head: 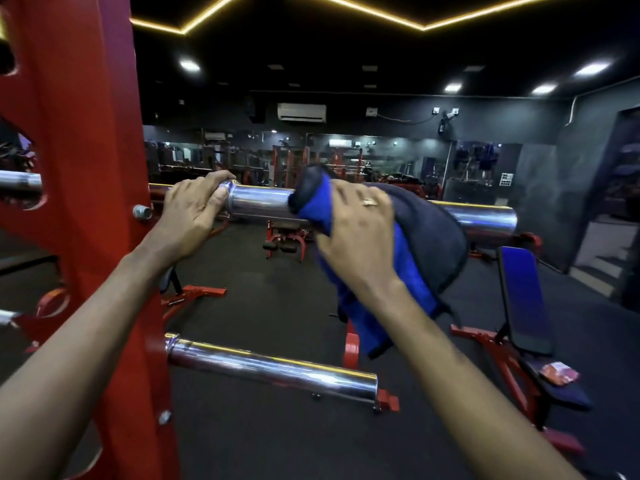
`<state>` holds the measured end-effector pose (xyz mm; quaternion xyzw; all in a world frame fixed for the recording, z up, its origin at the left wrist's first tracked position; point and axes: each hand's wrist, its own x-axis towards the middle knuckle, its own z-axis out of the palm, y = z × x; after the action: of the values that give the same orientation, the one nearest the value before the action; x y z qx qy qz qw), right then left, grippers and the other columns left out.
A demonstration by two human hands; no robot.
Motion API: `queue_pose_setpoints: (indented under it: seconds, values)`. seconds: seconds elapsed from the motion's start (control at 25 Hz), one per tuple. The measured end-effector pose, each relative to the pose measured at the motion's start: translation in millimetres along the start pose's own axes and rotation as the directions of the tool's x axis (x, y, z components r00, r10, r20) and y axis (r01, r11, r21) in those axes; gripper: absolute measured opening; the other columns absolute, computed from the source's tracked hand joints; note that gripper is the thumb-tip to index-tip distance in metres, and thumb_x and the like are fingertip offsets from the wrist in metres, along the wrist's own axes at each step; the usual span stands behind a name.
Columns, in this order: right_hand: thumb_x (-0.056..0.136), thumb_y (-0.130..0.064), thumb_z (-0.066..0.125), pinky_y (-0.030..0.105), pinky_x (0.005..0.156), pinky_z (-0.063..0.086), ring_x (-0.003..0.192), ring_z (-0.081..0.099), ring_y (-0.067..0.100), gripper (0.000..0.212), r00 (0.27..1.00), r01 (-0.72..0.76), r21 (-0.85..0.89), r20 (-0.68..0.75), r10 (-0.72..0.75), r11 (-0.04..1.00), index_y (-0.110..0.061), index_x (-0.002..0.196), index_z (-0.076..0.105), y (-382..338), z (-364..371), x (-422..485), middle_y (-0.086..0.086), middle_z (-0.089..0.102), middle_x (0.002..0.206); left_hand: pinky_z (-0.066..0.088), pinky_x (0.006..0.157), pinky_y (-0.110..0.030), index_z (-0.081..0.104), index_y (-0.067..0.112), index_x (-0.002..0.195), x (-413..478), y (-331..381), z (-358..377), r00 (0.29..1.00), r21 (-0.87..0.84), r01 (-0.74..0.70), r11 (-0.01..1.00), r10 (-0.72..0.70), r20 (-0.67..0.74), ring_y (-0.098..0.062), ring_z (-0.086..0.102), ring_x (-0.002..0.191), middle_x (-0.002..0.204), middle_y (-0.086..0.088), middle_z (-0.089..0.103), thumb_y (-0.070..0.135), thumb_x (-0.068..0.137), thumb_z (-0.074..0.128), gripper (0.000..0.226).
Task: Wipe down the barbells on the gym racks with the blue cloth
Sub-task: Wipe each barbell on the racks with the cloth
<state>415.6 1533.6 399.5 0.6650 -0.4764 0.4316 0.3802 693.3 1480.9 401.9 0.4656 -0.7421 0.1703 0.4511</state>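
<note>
Barbell sleeve (259, 202) juts from the red rack upright (79, 168), its long axis running left to right across the view. Left hand (190, 216) curls round it at the collar, beside the rack. Right hand (360, 230) sits further out, laid over the blue cloth (367, 299) draped on the sleeve. Blur hides whether its fingers wrap under. The free end lies to its right, likely the next stretch.

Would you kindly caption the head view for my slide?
The left hand grips the upper barbell by the red rack while the right hand holds the blue cloth round it.
</note>
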Motion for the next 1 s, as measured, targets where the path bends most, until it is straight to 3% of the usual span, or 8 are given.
queue_pose_setpoints:
  seconds: [0.2, 0.36, 0.44, 0.56, 0.76, 0.88, 1.0]
  values:
    - [0.093, -0.051, 0.045, 0.044, 0.115, 0.028, 0.121, 0.055, 0.029, 0.057, 0.99, -0.141, -0.065, 0.006, 0.142, 0.988, -0.01, 0.131, 0.057, 80.0, -33.1, -27.9, 0.007, 0.064, 0.124, 0.022, 0.104, -0.036, 0.044, 0.024, 0.144, -1.3, 3.2, -4.1, 0.998, 0.024, 0.035, 0.999, -0.036, 0.047, -0.025, 0.045, 0.114, 0.115, -0.006, 0.058, 0.047, 0.104, 0.021, 0.051]
    - [0.097, -0.044, 0.055, 0.045, 0.113, 0.03, 0.117, 0.058, 0.031, 0.046, 0.971, -0.239, 0.014, 0.004, 0.239, 0.971, -0.006, 0.121, 0.061, 74.9, -40.6, -18.9, 0.009, 0.066, 0.119, 0.026, 0.103, -0.041, 0.046, 0.018, 0.145, 2.6, 19.2, -14.7, 0.989, 0.033, 0.087, 0.996, -0.09, 0.114, -0.032, 0.049, 0.121, 0.126, -0.013, 0.061, 0.044, 0.103, 0.024, 0.054]
    - [0.097, -0.042, 0.057, 0.045, 0.113, 0.029, 0.119, 0.058, 0.032, 0.046, 0.959, -0.284, 0.056, 0.022, 0.283, 0.957, -0.004, 0.122, 0.061, 67.4, -41.4, -14.1, 0.01, 0.066, 0.12, 0.026, 0.11, -0.045, 0.042, 0.02, 0.149, 2.3, 24.4, -22.8, 0.978, 0.025, 0.121, 0.992, -0.123, 0.168, -0.031, 0.046, 0.133, 0.142, -0.011, 0.056, 0.042, 0.107, 0.028, 0.05]
    - [0.097, -0.034, 0.061, 0.047, 0.11, 0.031, 0.115, 0.058, 0.036, 0.038, 0.944, -0.325, 0.254, 0.023, 0.33, 0.911, -0.001, 0.117, 0.059, 54.0, -44.4, -8.3, 0.015, 0.066, 0.114, 0.031, 0.118, -0.046, 0.038, 0.025, 0.153, -12.4, 26.1, -44.8, 0.958, -0.062, 0.214, 0.975, -0.197, 0.209, -0.024, 0.042, 0.141, 0.154, -0.007, 0.045, 0.04, 0.109, 0.037, 0.047]
    - [0.1, -0.039, 0.06, 0.048, 0.105, 0.039, 0.108, 0.058, 0.033, 0.034, 0.918, -0.36, 0.673, 0.129, 0.376, 0.646, -0.007, 0.109, 0.059, 18.2, -48.1, 2.8, 0.002, 0.061, 0.101, 0.039, 0.096, -0.018, 0.056, 0.024, 0.139, -52.2, 24.4, -97.6, 0.949, -0.05, 0.303, 0.952, -0.296, 0.108, -0.017, 0.059, 0.121, 0.132, -0.002, 0.062, 0.026, 0.102, 0.057, 0.037]
    - [0.099, -0.04, 0.061, 0.051, 0.103, 0.046, 0.112, 0.064, 0.03, 0.037, 0.91, -0.385, 0.813, 0.256, 0.326, 0.436, -0.006, 0.115, 0.062, -22.6, -39.5, 13.5, 0.01, 0.07, 0.11, 0.04, 0.103, -0.022, 0.064, 0.03, 0.13, -82.5, 30.5, -130.0, 0.945, 0.017, 0.324, 0.946, -0.324, 0.05, -0.008, 0.058, 0.12, 0.128, 0.007, 0.066, 0.029, 0.1, 0.061, 0.031]
    - [0.1, -0.032, 0.062, 0.037, 0.103, 0.047, 0.119, 0.063, 0.025, 0.035, 0.905, -0.402, 0.871, 0.332, 0.266, 0.283, -0.007, 0.125, 0.06, -68.6, -28.5, 20.6, 0.009, 0.069, 0.121, 0.034, 0.095, -0.003, 0.065, 0.027, 0.131, -112.5, 34.7, -165.4, 0.924, 0.135, 0.378, 0.916, -0.383, 0.016, 0.006, 0.053, 0.114, 0.129, 0.01, 0.064, 0.027, 0.099, 0.062, 0.032]
